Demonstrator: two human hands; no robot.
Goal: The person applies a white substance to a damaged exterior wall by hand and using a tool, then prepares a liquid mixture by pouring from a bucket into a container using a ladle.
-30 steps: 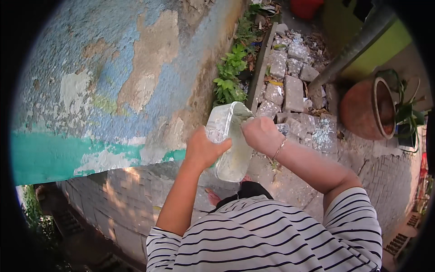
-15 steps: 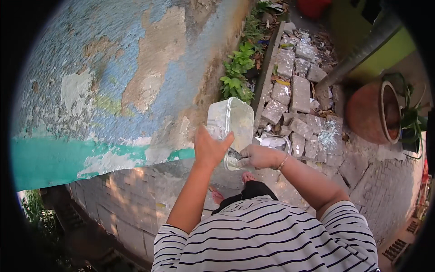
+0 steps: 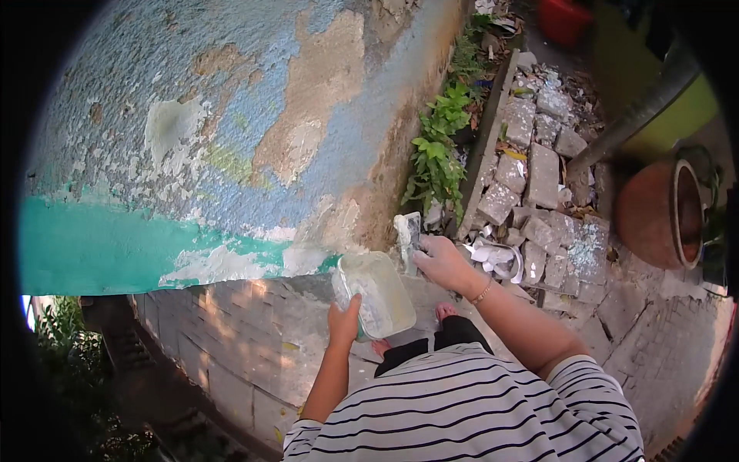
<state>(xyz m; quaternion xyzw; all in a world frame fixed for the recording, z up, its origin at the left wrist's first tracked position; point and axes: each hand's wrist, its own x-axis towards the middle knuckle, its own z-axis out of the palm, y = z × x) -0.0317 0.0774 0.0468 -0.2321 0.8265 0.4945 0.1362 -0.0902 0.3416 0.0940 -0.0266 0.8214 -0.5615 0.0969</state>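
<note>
My left hand (image 3: pixel 344 321) is closed on the near side of a whitish plastic tub (image 3: pixel 396 296), whose open mouth is tilted and whose inside is smeared with pale paste. In my right hand (image 3: pixel 445 266) is a putty knife (image 3: pixel 409 233), its blade raised and coated with white filler, just right of the tub. Part of the tool's handle is hidden by my fingers. Beyond both hands stands the weathered wall (image 3: pixel 254 100), with peeling blue paint, bare plaster, white filler patches (image 3: pixel 175 127) and a green band (image 3: pixel 100 239) along its lower edge.
Green plants (image 3: pixel 437 142) grow at the wall's foot beside a narrow concrete curb (image 3: pixel 489 142). Past it lie broken paving blocks (image 3: pixel 543 177) and white scraps (image 3: pixel 496 258). A large clay pot (image 3: pixel 654 215) stands at the right near a slanted pole (image 3: pixel 639 112). Paving (image 3: pixel 223 339) stretches below.
The tub has come down and toward me, its mouth turning into view. My right hand has drawn the putty knife out of it and lifted it, loaded with filler. The view has shifted left.
</note>
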